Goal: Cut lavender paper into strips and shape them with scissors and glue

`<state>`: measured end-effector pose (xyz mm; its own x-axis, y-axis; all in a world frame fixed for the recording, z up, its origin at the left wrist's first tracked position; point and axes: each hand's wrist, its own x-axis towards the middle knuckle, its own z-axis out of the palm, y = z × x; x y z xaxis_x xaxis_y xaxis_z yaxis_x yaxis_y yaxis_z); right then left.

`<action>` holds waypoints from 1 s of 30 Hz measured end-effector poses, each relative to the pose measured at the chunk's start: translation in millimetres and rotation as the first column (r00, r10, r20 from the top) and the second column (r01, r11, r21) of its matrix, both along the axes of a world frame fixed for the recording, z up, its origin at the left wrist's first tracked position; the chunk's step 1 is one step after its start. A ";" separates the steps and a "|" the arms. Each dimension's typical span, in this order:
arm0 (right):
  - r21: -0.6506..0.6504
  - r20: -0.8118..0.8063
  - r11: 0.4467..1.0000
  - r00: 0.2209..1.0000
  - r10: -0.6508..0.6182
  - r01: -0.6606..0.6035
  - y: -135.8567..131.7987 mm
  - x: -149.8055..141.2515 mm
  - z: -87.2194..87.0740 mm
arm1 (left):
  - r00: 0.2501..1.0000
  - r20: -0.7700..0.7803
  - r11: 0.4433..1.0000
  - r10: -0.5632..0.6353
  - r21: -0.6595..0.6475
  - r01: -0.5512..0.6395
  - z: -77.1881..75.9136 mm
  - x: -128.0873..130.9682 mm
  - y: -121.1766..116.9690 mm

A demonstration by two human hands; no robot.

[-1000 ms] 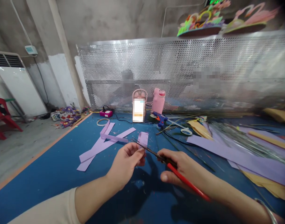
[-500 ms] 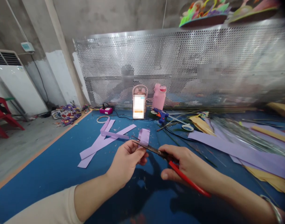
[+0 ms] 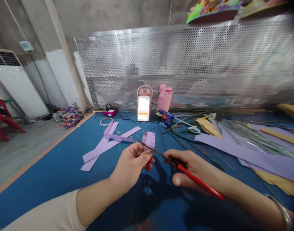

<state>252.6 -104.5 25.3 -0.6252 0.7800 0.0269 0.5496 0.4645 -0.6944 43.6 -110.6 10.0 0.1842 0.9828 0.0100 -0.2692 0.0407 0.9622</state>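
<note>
Between the thumb and fingers of my left hand [image 3: 134,163] is a short purple strip [image 3: 149,140], folded over with its upper part standing above the fingertips. My right hand [image 3: 192,165] grips red-handled scissors [image 3: 197,181], whose dark blades point left across the strip just above my left fingertips. The blades look nearly closed; whether they bite into the strip I cannot tell. Left of my hands, several long purple strips [image 3: 105,147] lie crossed on the blue table [image 3: 53,173], one of them bent upward.
A blue glue gun [image 3: 166,117] lies behind my right hand, near a pink frog-like figure [image 3: 164,98] and a lit phone [image 3: 143,108]. Tape rolls [image 3: 194,129], purple sheets [image 3: 247,154] and yellow sheets [image 3: 276,181] spread to the right. A perforated metal panel [image 3: 101,64] stands behind.
The scissor blades closed and then drew slightly apart, staying at the strip. My right hand has shifted a little to the right. The view has tilted slightly down.
</note>
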 end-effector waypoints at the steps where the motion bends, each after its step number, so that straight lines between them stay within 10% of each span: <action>1: -0.002 0.000 1.000 1.000 0.000 0.000 -0.2 -0.3 0.0 | 1.000 0.001 1.000 -0.001 0.001 0.001 0.2 -0.1 0.1; 30: 0.052 0.020 0.994 0.995 -0.102 0.101 -0.5 -4.6 5.4 | 0.998 -0.063 0.999 0.024 0.049 -0.021 2.9 -5.2 1.1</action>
<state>248.0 -105.0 30.7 -0.5441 0.8372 0.0552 0.6109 0.4404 -0.6579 38.4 -109.4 12.9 0.1637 0.9854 0.0461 -0.2076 -0.0112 0.9782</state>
